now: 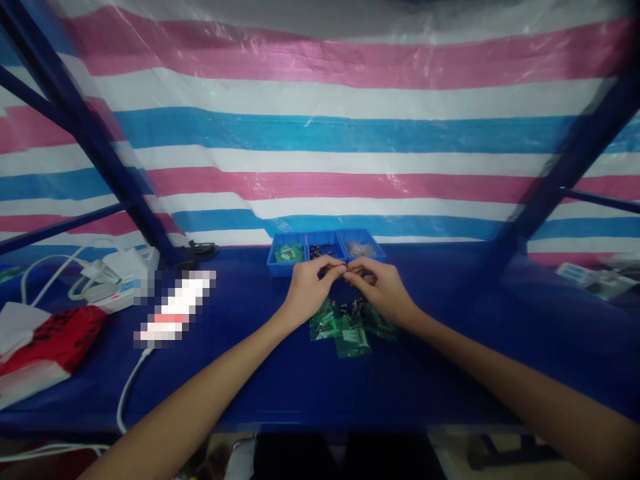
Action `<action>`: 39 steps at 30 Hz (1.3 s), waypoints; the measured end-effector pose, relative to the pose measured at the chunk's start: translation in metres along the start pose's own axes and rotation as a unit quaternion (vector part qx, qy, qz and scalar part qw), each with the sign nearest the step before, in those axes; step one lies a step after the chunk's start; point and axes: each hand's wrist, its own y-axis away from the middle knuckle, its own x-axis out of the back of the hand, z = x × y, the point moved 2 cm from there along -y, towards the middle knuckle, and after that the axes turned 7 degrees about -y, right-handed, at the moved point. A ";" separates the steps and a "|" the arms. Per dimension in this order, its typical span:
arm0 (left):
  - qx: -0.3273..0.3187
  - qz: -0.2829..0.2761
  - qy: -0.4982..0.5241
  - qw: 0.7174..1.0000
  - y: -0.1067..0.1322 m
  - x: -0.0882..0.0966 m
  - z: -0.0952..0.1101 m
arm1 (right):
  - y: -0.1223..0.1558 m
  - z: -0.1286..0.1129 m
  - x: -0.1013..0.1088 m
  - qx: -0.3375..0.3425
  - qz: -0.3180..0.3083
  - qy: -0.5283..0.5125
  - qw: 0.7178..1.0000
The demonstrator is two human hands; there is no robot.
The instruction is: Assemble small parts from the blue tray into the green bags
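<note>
My left hand (311,285) and my right hand (379,285) meet fingertip to fingertip over the blue table, just in front of a blue bin with three compartments (286,269). Both are closed in a pinch; whatever sits between the fingertips is too small to make out. Below them lie small green-tinted plastic bags (353,339) with screw-like metal parts inside. A few loose dark metal pieces (345,308) rest beside the bags. In the bin, the left compartment has green bags (290,253), the middle one small dark parts (316,251), the right one clear bags (361,249).
On the left stand a white power strip (131,283) with cables, a blurred-out lit device (177,307) on a white cord (131,380), and a red cloth item (75,337). Blue frame posts (107,150) rise at both sides. Behind hangs a striped plastic sheet (320,133).
</note>
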 end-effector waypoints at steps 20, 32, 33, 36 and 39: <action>-0.112 -0.094 -0.315 0.938 -0.007 0.024 -0.016 | -0.060 0.006 -0.004 0.088 -0.078 0.276 0.954; -0.147 -0.191 -0.365 0.899 0.002 0.008 -0.016 | 0.012 -0.013 -0.010 0.047 -0.232 0.328 0.915; -0.144 -0.195 -0.371 0.896 0.002 0.008 -0.016 | 0.012 -0.013 -0.011 0.044 -0.233 0.339 0.910; -0.140 -0.201 -0.376 0.893 0.001 0.010 -0.014 | 0.010 -0.007 -0.010 0.048 -0.235 0.341 0.909; -0.149 -0.214 -0.353 0.899 0.002 0.011 -0.013 | 0.006 -0.001 -0.008 0.066 -0.242 0.302 0.920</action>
